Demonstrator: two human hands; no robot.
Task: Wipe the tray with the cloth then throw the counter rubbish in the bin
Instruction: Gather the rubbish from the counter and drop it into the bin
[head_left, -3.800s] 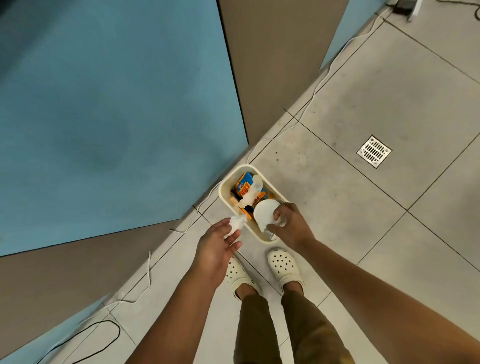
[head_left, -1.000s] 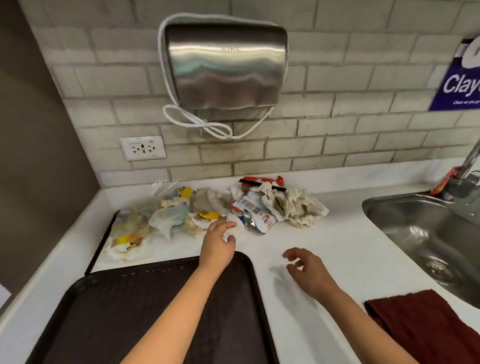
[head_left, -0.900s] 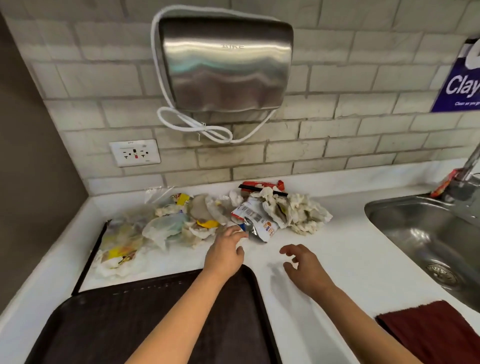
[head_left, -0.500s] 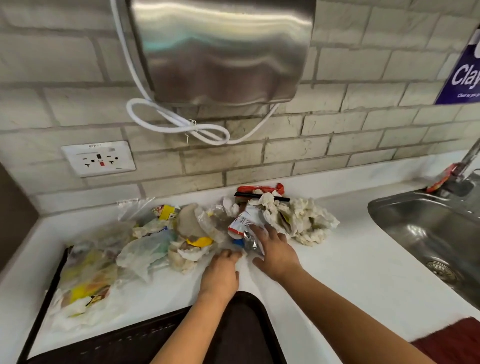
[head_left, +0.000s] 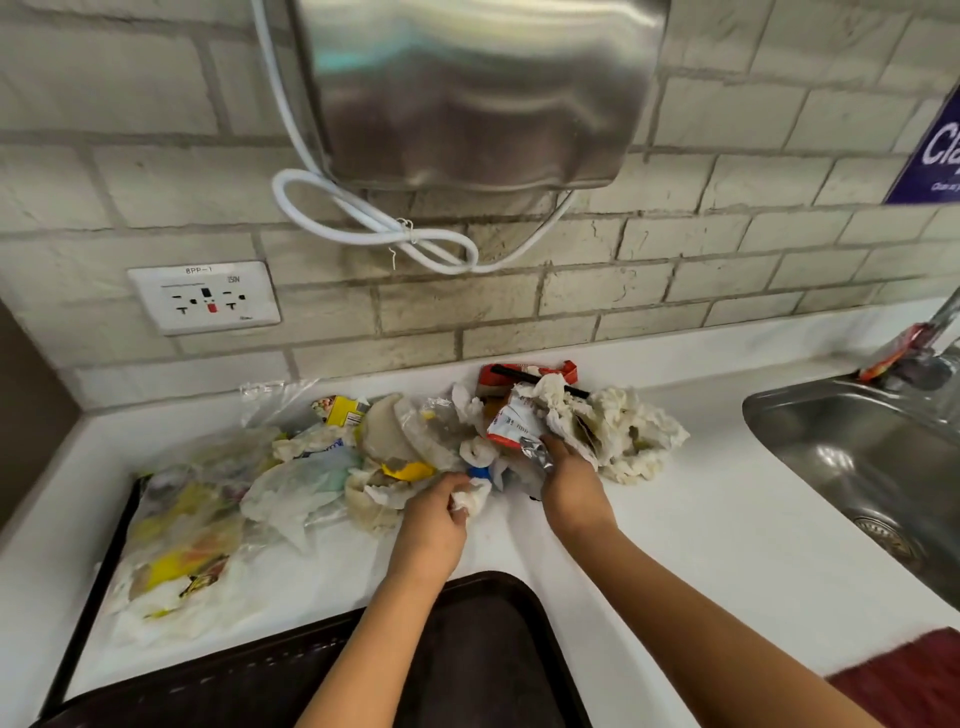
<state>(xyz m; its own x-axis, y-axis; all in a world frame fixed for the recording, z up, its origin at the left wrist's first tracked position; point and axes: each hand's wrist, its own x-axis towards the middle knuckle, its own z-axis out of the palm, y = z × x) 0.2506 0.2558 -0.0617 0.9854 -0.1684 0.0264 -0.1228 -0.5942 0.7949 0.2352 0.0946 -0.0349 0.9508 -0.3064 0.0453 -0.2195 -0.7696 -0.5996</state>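
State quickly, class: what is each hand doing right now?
Left hand: closed, gripping a crumpled white tissue.
Right hand: closed, gripping a red-and-white foil wrapper.

Bright, even light; soft blur; edges warped

The surface (head_left: 701, 509) is plain white. The tray (head_left: 483, 670) is dark brown, nearly black. The cloth (head_left: 914, 675) is deep red. Among the rubbish: off-white crumpled tissues (head_left: 628, 436), a white wrapper (head_left: 514, 423) with red print and a silver edge, a yellow packet (head_left: 343, 410), a red box (head_left: 524, 371) and clear bags (head_left: 176, 525) showing yellow inside. The wall (head_left: 727, 260) is pale grey brick pattern; the socket (head_left: 205, 299) is white with a red switch.
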